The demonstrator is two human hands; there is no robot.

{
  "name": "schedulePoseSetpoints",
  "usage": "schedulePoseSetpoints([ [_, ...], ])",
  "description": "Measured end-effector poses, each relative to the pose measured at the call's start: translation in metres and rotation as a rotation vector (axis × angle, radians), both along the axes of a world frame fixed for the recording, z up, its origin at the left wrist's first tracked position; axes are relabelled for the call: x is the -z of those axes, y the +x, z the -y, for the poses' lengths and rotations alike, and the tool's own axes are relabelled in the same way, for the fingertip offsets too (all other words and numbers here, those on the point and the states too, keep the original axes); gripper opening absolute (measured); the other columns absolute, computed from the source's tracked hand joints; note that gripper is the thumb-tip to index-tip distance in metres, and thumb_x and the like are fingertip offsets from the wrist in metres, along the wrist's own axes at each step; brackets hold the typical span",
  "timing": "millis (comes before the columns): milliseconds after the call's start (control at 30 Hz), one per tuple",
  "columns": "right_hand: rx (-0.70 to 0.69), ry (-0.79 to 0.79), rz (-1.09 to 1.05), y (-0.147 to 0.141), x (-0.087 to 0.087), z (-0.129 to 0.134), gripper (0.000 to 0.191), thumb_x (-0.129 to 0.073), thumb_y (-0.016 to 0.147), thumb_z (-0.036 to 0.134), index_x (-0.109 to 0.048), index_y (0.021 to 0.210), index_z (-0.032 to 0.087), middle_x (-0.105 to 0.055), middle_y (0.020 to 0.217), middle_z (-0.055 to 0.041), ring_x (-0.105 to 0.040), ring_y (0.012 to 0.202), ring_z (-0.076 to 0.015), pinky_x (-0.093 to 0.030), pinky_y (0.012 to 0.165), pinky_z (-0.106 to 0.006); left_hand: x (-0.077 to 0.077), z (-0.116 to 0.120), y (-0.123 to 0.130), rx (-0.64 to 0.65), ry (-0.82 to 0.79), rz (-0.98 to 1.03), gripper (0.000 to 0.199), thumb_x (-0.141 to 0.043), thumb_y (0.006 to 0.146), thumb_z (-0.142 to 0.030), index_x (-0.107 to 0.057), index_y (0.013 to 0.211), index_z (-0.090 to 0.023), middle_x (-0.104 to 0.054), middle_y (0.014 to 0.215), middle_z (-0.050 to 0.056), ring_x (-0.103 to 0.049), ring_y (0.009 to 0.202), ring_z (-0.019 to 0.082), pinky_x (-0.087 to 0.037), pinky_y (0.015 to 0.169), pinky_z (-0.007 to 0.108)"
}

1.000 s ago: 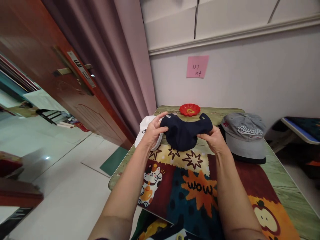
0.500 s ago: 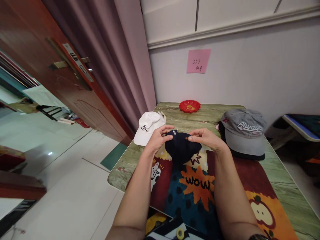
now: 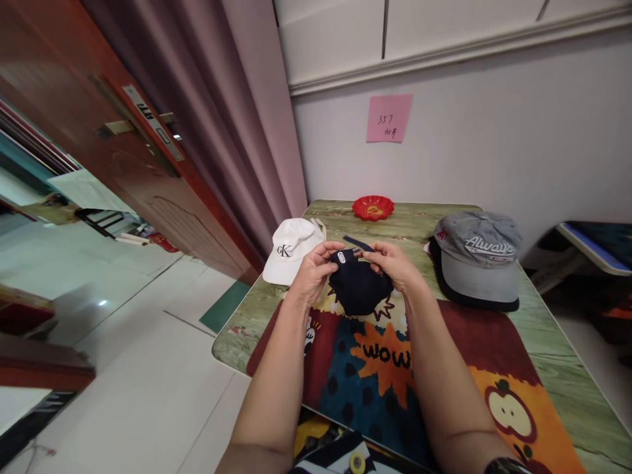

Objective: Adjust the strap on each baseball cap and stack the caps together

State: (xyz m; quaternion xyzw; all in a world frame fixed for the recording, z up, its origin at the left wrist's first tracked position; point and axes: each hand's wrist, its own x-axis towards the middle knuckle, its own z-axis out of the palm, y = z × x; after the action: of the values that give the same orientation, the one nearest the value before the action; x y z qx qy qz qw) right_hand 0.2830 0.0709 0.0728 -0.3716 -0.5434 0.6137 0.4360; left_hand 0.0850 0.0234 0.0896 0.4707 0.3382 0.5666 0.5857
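A navy cap (image 3: pixel 363 293) is held just above the mat in front of me, its opening at the back facing up. My left hand (image 3: pixel 314 268) pinches its left edge, close to a small white tag (image 3: pixel 341 257). With thumb and fingers, my right hand (image 3: pixel 392 263) grips the cap's back strap (image 3: pixel 356 243), whose loose end points up and left. A small buckle (image 3: pixel 357 252) shows between the two hands. Left of them rests a white cap (image 3: pixel 291 247) with a "CK" mark. A grey cap (image 3: pixel 476 263) with "Always" lettering sits to the right.
A colourful mat (image 3: pixel 345 368) covers the near part of the wood-patterned table (image 3: pixel 419 224). Towards the wall stands a red scalloped dish (image 3: pixel 373 208). A pink note (image 3: pixel 389 118) is stuck on the wall. On the left are a curtain (image 3: pixel 237 99) and a wooden door (image 3: pixel 162 210).
My right hand has moved left towards my left hand and now has the strap, whose loose end sticks up. The cap's back opening shows more clearly.
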Motion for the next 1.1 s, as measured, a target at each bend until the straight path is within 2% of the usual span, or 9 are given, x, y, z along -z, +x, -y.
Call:
schedulePoseSetpoints([
  [133,-0.081,-0.033,-0.066,-0.004,0.001,0.0,0.034,-0.074,0.07,0.042,-0.068,0.09,0.016,-0.069,0.085,-0.0028,-0.041,0.046,-0.0038,-0.024,0.044,-0.023,0.005,0.003,0.001,-0.062,0.015,-0.03,0.041,-0.073,0.065,-0.009,-0.071,0.105,-0.017,-0.074,0.097,0.004,-0.067,0.088,0.017,-0.048,0.081,0.026],
  [233,-0.143,-0.001,-0.064,-0.002,-0.004,0.003,0.038,-0.078,0.07,0.046,-0.07,0.093,0.016,-0.063,0.075,0.0017,-0.038,0.047,-0.0039,-0.024,0.044,-0.022,0.01,0.002,0.002,-0.126,0.054,-0.116,0.039,-0.068,0.068,-0.01,-0.071,0.106,-0.018,-0.074,0.1,0.005,-0.067,0.091,0.018,-0.048,0.082,0.027],
  [333,-0.111,0.017,-0.028,-0.001,-0.009,0.007,0.04,-0.081,0.069,0.048,-0.07,0.09,0.016,-0.052,0.062,0.0063,-0.035,0.047,-0.0048,-0.023,0.045,-0.022,0.009,0.004,0.005,-0.217,0.124,-0.308,0.036,-0.061,0.071,-0.009,-0.07,0.105,-0.018,-0.072,0.103,0.006,-0.066,0.096,0.02,-0.049,0.085,0.031],
  [467,-0.028,0.041,-0.009,-0.003,-0.011,0.009,0.041,-0.082,0.067,0.052,-0.067,0.081,0.017,-0.049,0.057,0.0068,-0.035,0.048,-0.0062,-0.024,0.046,-0.023,-0.008,0.014,0.015,-0.566,0.423,-0.735,0.029,-0.06,0.077,-0.009,-0.071,0.102,-0.019,-0.067,0.112,0.008,-0.06,0.11,0.023,-0.048,0.092,0.035],
  [533,-0.01,0.058,-0.007,-0.006,-0.013,0.01,0.041,-0.083,0.065,0.053,-0.066,0.077,0.017,-0.049,0.057,0.0064,-0.035,0.049,-0.0068,-0.024,0.046,-0.023,-0.016,0.02,0.021,-0.648,0.565,-0.889,0.021,-0.065,0.081,-0.013,-0.07,0.1,-0.02,-0.065,0.11,0.008,-0.061,0.102,0.021,-0.05,0.086,0.032],
  [633,-0.016,0.069,-0.02,-0.009,-0.016,0.013,0.041,-0.083,0.065,0.053,-0.067,0.078,0.018,-0.048,0.055,0.0067,-0.035,0.049,-0.0073,-0.023,0.046,-0.023,-0.018,0.026,0.027,-0.589,0.627,-1.022,0.02,-0.07,0.081,-0.014,-0.068,0.101,-0.021,-0.065,0.1,0.005,-0.06,0.08,0.015,-0.05,0.073,0.029],
  [767,-0.048,0.072,-0.039,-0.016,-0.021,0.02,0.04,-0.083,0.065,0.052,-0.067,0.078,0.018,-0.051,0.059,0.0054,-0.036,0.05,-0.0073,-0.025,0.047,-0.024,-0.009,0.025,0.027,-0.603,0.629,-1.033,0.023,-0.07,0.082,-0.011,-0.066,0.103,-0.021,-0.066,0.096,0.003,-0.059,0.074,0.014,-0.051,0.07,0.027],
  [1000,-0.034,0.111,-0.032,-0.026,-0.028,0.029,0.041,-0.083,0.064,0.054,-0.068,0.077,0.018,-0.052,0.061,0.0045,-0.039,0.053,-0.0085,-0.029,0.049,-0.024,-0.008,0.028,0.02,-0.631,0.704,-1.015,0.014,-0.062,0.091,-0.015,-0.068,0.103,-0.02,-0.07,0.096,0.006,-0.066,0.085,0.016,-0.053,0.077,0.028],
  [1100,-0.027,0.125,-0.002,-0.026,-0.027,0.028,0.04,-0.079,0.069,0.056,-0.068,0.076,0.018,-0.053,0.06,0.004,-0.039,0.052,-0.0085,-0.029,0.048,-0.024,-0.011,0.03,0.019,-0.612,0.667,-0.976,0.014,-0.062,0.092,-0.02,-0.071,0.103,-0.022,-0.073,0.097,0.007,-0.068,0.09,0.019,-0.053,0.084,0.031],
])
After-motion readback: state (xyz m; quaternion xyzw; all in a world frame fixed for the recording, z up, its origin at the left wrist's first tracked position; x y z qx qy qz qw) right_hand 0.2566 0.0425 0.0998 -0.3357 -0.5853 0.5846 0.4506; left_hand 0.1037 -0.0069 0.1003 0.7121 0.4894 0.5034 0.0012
